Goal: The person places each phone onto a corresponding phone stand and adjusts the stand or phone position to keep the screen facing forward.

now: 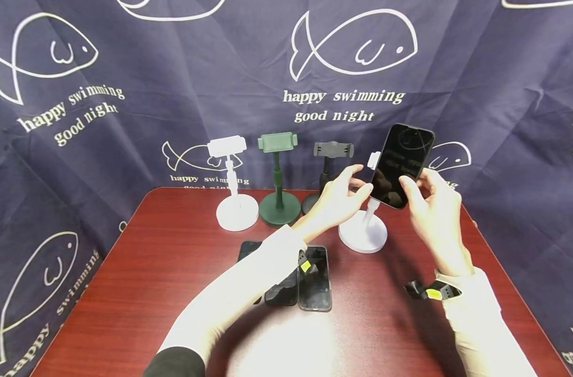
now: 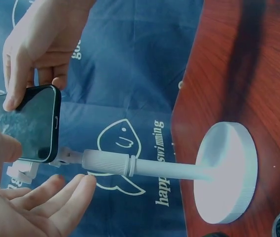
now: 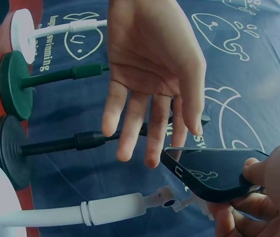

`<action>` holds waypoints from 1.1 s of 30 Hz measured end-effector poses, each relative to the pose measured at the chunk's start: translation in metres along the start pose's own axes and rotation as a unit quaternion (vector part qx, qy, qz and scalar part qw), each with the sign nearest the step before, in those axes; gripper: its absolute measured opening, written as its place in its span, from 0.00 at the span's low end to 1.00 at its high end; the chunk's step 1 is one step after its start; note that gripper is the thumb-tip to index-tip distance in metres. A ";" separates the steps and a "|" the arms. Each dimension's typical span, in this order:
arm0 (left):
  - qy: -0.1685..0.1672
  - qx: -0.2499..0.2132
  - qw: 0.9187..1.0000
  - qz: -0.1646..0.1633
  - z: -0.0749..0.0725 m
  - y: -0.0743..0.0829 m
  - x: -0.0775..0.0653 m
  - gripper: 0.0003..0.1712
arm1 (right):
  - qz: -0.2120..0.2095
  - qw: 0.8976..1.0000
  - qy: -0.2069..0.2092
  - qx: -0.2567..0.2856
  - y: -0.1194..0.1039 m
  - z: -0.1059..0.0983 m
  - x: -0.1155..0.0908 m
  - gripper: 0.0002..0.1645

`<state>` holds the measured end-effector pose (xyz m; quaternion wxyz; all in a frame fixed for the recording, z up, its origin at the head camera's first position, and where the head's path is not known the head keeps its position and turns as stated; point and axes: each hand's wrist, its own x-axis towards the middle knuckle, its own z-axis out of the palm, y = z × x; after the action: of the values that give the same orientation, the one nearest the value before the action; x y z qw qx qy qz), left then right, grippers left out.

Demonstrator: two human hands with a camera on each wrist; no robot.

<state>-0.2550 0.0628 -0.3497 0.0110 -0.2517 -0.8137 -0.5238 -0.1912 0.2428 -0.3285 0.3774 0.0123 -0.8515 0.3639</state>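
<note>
My right hand [image 1: 434,217] pinches a black smartphone [image 1: 401,167] by its right edge, thumb on the screen side and fingers behind. The phone leans at a tilt in front of the clamp of a white phone stand [image 1: 363,233], which it mostly hides; whether it sits in the clamp I cannot tell. At the phone's left edge is my left hand [image 1: 340,195], its fingers extended and apart in the right wrist view, with the thumb close to the screen. The white stand's post [image 2: 164,169] shows below the phone in the left wrist view.
Left of the white stand stand a black phone stand [image 1: 333,150], a green one [image 1: 279,207] and another white one [image 1: 237,212]. Several dark phones, including one phone [image 1: 314,285], lie on the red table [image 1: 173,293], partly under my left arm. A printed curtain [image 1: 248,68] hangs behind.
</note>
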 end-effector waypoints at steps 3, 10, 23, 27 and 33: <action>0.000 -0.008 1.000 -0.001 0.004 0.000 0.003 0.31 | 0.002 1.000 0.000 -0.004 0.003 0.000 0.000 0.15; -0.002 -0.052 0.999 -0.002 0.012 0.001 0.008 0.30 | 0.013 1.000 -0.004 -0.009 0.007 0.001 0.003 0.17; 0.011 -0.008 1.000 -0.007 0.009 0.004 0.022 0.30 | 0.000 1.000 0.005 -0.003 0.005 0.002 0.008 0.17; 0.016 0.012 1.000 -0.006 0.006 0.007 0.025 0.30 | 0.002 1.000 0.004 -0.001 0.004 0.005 0.010 0.17; 0.014 0.026 1.000 0.005 0.004 0.010 0.028 0.30 | 0.001 1.000 0.001 -0.002 0.004 0.006 0.011 0.17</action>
<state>-0.2739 0.0808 -0.3357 0.0317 -0.2481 -0.8255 -0.5059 -0.2043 0.2449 -0.3263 0.3779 0.0105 -0.8519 0.3623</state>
